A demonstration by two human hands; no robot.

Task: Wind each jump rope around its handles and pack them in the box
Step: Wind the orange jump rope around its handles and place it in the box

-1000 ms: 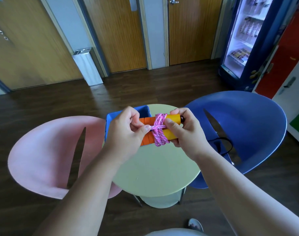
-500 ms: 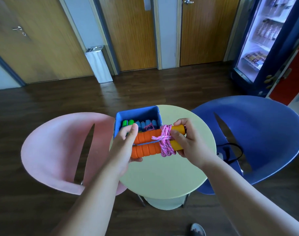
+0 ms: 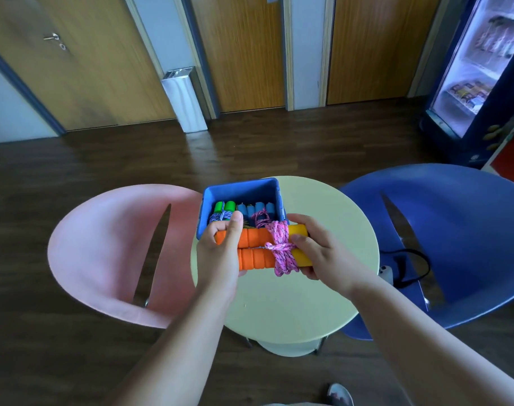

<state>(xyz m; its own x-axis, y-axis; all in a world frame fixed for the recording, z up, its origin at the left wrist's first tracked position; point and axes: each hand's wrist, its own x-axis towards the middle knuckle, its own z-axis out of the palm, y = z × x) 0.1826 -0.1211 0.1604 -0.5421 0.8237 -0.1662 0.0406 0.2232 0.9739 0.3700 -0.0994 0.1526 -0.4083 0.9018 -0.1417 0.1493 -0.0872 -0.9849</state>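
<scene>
Two orange handles with yellow ends (image 3: 257,249) lie side by side, bound by a pink jump rope (image 3: 280,247) wound around them. My left hand (image 3: 220,253) grips the orange end and my right hand (image 3: 317,250) grips the yellow end, holding the bundle just in front of the blue box (image 3: 244,187) on the round table (image 3: 290,300). Inside the box stand a green-handled rope bundle (image 3: 224,208) and a blue-handled one with pink rope (image 3: 258,210).
A pink chair (image 3: 103,253) stands left of the table and a blue chair (image 3: 460,238) to the right, with a black cord and a white device (image 3: 387,272) on its seat. Wooden doors, a metal bin (image 3: 184,99) and a drinks fridge (image 3: 475,68) line the far wall.
My left hand has slid from the rope knot out to the orange end of the handles. The view has shifted, and the box's contents have come into sight behind the bundle.
</scene>
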